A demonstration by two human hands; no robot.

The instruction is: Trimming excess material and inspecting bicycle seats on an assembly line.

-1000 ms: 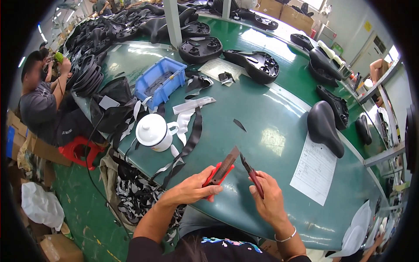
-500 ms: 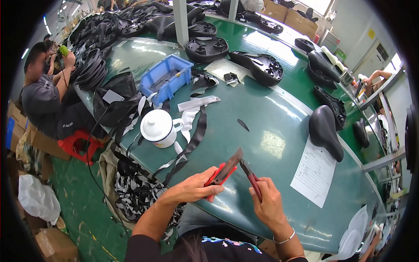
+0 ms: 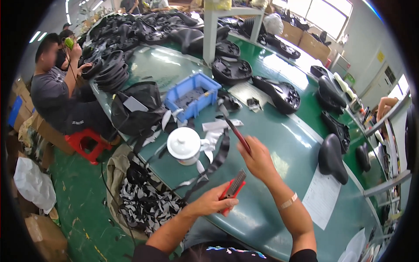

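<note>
My left hand [image 3: 214, 201], near the table's front edge, is closed around a red utility knife [image 3: 231, 188] with its grey blade out and pointing up. Further forward, my right hand [image 3: 257, 157] grips slim red-handled pliers [image 3: 238, 134]. Their dark end points toward the blue bin [image 3: 192, 97]. A greyish bit shows at the tip; I cannot tell if it is a separate piece. The two tools are apart. Left of the pliers stands a white lidded mug [image 3: 183, 146], with black and white scrap strips [image 3: 218, 155] beside it.
Black bicycle saddles [image 3: 279, 94] lie along the far side, and another saddle [image 3: 332, 157] rests on a printed sheet [image 3: 322, 201] at right. A scrap-filled sack [image 3: 146, 205] stands below the table's left edge. A co-worker [image 3: 54, 87] sits on a red stool [image 3: 89, 146].
My right hand has moved the pliers forward and left, away from the knife blade. My left hand still holds the knife, slightly lower in view. The whole view has shifted.
</note>
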